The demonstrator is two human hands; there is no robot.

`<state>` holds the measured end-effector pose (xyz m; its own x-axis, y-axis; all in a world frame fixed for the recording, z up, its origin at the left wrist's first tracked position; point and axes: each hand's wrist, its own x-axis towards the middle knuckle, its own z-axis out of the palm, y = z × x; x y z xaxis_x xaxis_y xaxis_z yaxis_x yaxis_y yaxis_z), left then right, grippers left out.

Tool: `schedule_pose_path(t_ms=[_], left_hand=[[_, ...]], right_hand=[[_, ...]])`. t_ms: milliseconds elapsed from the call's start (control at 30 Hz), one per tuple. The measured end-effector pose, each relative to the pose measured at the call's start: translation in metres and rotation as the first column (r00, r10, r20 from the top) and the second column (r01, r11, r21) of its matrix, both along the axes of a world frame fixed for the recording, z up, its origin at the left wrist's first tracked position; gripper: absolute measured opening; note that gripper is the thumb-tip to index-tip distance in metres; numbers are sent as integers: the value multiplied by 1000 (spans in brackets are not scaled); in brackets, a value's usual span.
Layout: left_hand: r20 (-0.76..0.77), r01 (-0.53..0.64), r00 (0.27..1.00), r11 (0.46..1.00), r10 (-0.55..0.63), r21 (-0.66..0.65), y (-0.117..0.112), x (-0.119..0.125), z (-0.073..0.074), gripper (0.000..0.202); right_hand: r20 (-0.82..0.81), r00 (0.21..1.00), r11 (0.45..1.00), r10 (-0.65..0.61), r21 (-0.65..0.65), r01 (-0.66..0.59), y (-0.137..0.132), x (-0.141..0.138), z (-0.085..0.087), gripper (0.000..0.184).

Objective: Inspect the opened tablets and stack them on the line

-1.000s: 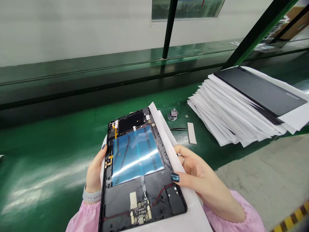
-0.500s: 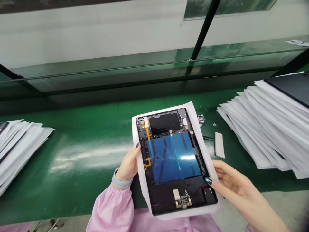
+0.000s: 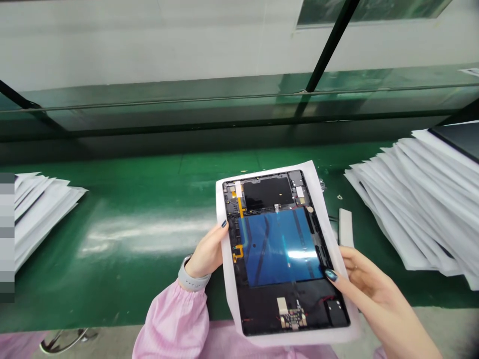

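Observation:
I hold an opened tablet (image 3: pixel 282 249) with its back cover off, showing a shiny blue battery panel, black boards and orange flex cables. It lies on a white paper sheet (image 3: pixel 224 219) that I hold together with it. My left hand (image 3: pixel 206 254) grips the left edge, thumb on the rim, a grey band at the wrist. My right hand (image 3: pixel 368 286) grips the right edge, with the dark-nailed thumb pressed on the tablet's face. Both sleeves are pink.
A green conveyor belt (image 3: pixel 123 239) runs across in front of me. A fanned stack of white sheets with dark tablets (image 3: pixel 419 204) lies at the right, another stack (image 3: pixel 41 209) at the left. A small white strip (image 3: pixel 346 227) lies beside the tablet.
The view has swung left, bringing the left stack into sight. The tablet, still in both hands, has turned more upright and shifted slightly to the right.

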<state>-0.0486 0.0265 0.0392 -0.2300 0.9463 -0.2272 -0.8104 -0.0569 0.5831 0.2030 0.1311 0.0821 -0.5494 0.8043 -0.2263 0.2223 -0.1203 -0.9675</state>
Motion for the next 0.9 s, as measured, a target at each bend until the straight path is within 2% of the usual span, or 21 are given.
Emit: schedule_pose_path(t_ms=[167,333,433,600,767,900], left_hand=[[-14,11,1000,1000,-11,4,0,1,1,29],[-32,13,999,1000,-13,2,-1,1,1,29],[-33,11,999,1000,-11,3,-1,1,0,27],[-54,6,999,1000,-5,10,-2,0,1,26],[-102,47,994,998,-44,30,-2,0,1,26],[-135,47,990,998,-42,35,-3,-1,0,27]], right_hand=[[38,999,991,15,-131,-10,-3,-2,0,37],[70,996,987,51,-157,-40,-4,1,-4,41],[101,994,991,43,-130,-30,-4,2,-4,43],[118,988,994,-98,-40,104,-7,-1,2,38],[89,988,991,-123,63,117,-9,-3,3,30],[88,976,976,-201,97,192,-13,-2,4,32]])
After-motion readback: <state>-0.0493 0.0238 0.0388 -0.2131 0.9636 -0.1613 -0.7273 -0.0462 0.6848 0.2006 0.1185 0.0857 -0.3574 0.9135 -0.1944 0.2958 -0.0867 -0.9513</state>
